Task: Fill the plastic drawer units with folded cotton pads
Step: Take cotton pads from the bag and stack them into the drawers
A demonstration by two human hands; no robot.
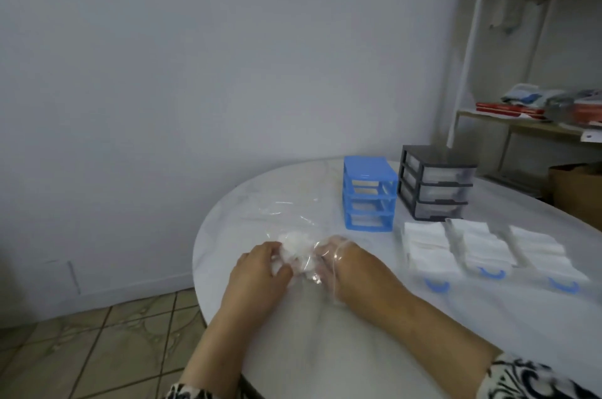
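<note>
Cotton pads (298, 250) in a clear plastic bag (286, 219) lie on the white table (325, 333), left hand (257, 271) gripping them from outside, right hand (338, 260) inside the bag, grip unclear; farther right, a blue drawer unit (369, 193), black drawer unit (435, 182), and three pulled-out drawers (488, 250) of folded pads

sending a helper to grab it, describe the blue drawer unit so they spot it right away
Start at the round white table and look to its far side, near the wall. Two small three-tier drawer units stand there side by side; the blue drawer unit is the left one. Unlike the black drawer unit beside it, whose clear drawers are in place, its frame is bright blue and its slots look open.
</note>
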